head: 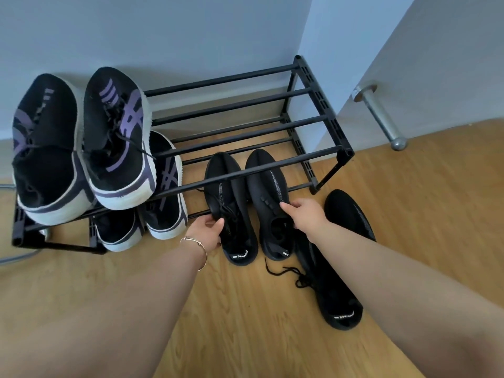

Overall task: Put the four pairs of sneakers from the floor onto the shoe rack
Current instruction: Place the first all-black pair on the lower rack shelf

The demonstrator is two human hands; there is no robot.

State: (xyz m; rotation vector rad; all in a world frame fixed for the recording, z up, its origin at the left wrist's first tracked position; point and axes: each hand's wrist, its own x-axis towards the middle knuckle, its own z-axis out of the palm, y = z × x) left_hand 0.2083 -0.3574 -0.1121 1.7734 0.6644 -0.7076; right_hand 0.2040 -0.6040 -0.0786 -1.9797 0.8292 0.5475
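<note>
Nearest, two bare forearms reach out over a floor [223, 317] of pale, wood-grain planks. A thin metal bangle [200, 248] rings the left wrist. Right of them a soft black knit sneaker [331, 293] lies on the planks with loose laces trailing; a second one [351, 214] lies beyond the right forearm, partly hidden.

The left hand [206, 231] pinches the collar edge of the left black sneaker [231, 211], fingers closed on the fabric. The right hand [305, 214] closes on the collar of the right black sneaker [268, 203], thumb along its upper. Both shoes point toes-first under the front bar, heels toward the onlooker, on the lower tier of the rack [321, 110], a frame of slim black tubes.

Left on that tier sit a black-and-purple pair [163, 186] with thick white soles. Above, on the top bars, rests a matching pair [114, 137], its laces hanging slack. Behind stands a smooth pale wall [191, 31], and to the right a brushed steel doorstop [381, 118].
</note>
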